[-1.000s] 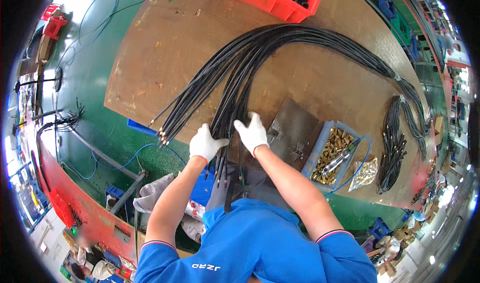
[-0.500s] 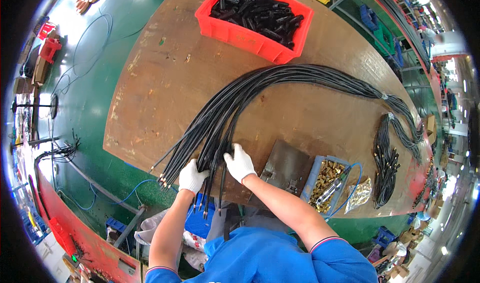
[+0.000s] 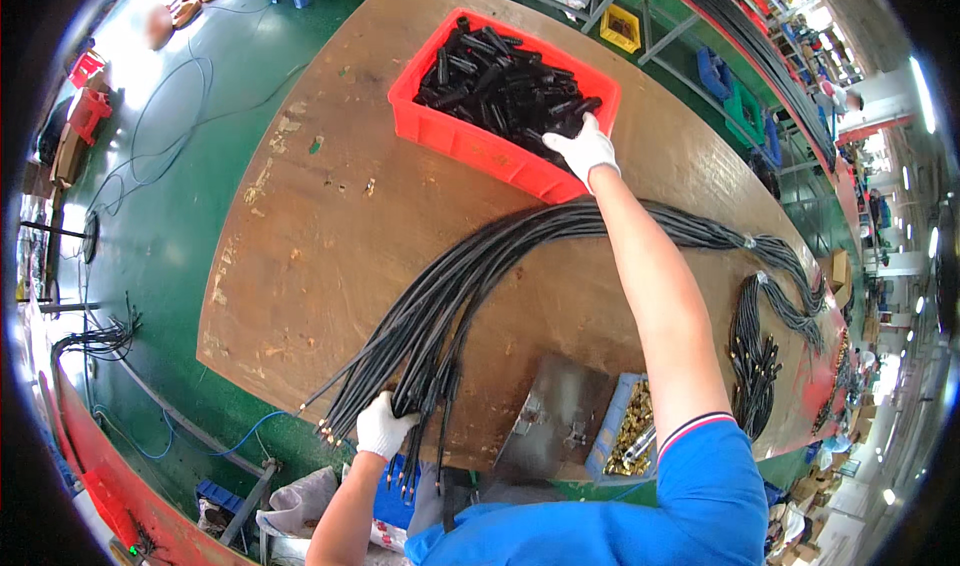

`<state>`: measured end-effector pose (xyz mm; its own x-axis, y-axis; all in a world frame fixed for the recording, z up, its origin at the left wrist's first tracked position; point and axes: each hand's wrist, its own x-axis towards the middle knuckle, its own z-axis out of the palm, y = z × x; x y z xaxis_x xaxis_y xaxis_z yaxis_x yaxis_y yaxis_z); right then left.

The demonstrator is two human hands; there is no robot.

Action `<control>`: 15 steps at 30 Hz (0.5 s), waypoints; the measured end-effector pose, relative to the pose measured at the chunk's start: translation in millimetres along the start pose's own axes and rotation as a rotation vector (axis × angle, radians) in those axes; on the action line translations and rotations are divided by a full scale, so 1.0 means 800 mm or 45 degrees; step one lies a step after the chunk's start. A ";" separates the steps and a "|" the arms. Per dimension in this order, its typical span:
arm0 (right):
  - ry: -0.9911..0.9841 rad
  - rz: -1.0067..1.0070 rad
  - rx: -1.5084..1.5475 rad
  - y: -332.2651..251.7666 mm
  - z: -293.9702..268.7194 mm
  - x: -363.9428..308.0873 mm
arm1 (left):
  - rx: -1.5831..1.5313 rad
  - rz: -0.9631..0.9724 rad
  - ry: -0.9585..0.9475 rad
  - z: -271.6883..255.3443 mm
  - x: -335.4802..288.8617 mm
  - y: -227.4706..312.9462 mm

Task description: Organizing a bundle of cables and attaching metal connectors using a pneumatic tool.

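My left hand [image 3: 384, 426], in a white glove, is closed round part of a bundle of black cables [image 3: 440, 306] near the table's front edge. The cables' copper-coloured ends fan out to the left of it and hang past the edge. My right hand [image 3: 583, 151], also gloved, reaches into the near right corner of a red plastic bin [image 3: 470, 148]. Its thumb and fingers are apart, over the short black ribbed sleeves [image 3: 510, 91] that fill the bin. The fingertips are partly hidden among those pieces.
At the front right, a dark metal plate [image 3: 553, 418] lies beside a blue tray [image 3: 600, 456] of brass fittings [image 3: 632, 428]. A second cable bundle [image 3: 750, 366] lies farther right. The brown table [image 3: 300, 266] reaches out to the left. My right forearm passes over the cables.
My right hand has left the cables and moved far forward into the red bin. My left hand stays on the cables. The whole view has shifted, with the table lower in it.
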<state>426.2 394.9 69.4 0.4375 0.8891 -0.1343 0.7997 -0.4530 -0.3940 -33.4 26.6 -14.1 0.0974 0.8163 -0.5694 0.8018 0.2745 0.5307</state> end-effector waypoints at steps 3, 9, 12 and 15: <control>-0.324 0.036 -0.128 -0.016 0.028 0.056 | -0.028 0.007 -0.021 0.005 0.001 -0.001; -0.347 -0.117 -0.209 -0.042 0.054 0.085 | -0.030 0.019 -0.011 0.009 0.004 -0.018; -0.382 -0.225 -0.184 -0.030 0.062 0.075 | 0.017 0.007 -0.011 0.008 0.004 -0.020; -0.368 -0.325 -0.128 -0.002 0.058 0.079 | -0.016 0.051 -0.010 0.012 0.005 -0.017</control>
<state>433.6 455.1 19.5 0.0971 0.9491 -0.2997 0.9104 -0.2064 -0.3585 -38.2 21.3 -29.1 0.1339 0.8226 -0.5526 0.7898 0.2483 0.5609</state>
